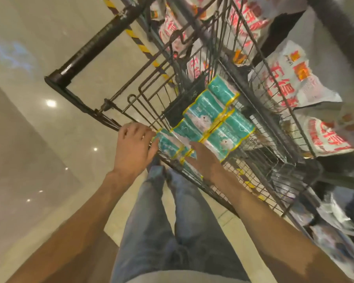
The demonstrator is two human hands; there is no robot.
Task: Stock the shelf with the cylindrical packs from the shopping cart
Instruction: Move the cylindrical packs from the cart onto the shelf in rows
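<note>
While glossy teal cylindrical packs (210, 121) fill the wire cart (192, 64), both hands reach.

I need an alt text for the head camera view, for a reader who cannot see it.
Two bare hands reach into a wire shopping cart: the left hand touches the near end of a row of teal cylindrical packs, the right hand rests on them. White bags with red print fill shelves beyond.

cart (192, 58): dark wire metal, matt, black plastic handle (94, 45) | teal packs (212, 119): glossy plastic film | floor (29, 119): polished, reflective tile | trousers (161, 221): blue denim cloth
</note>
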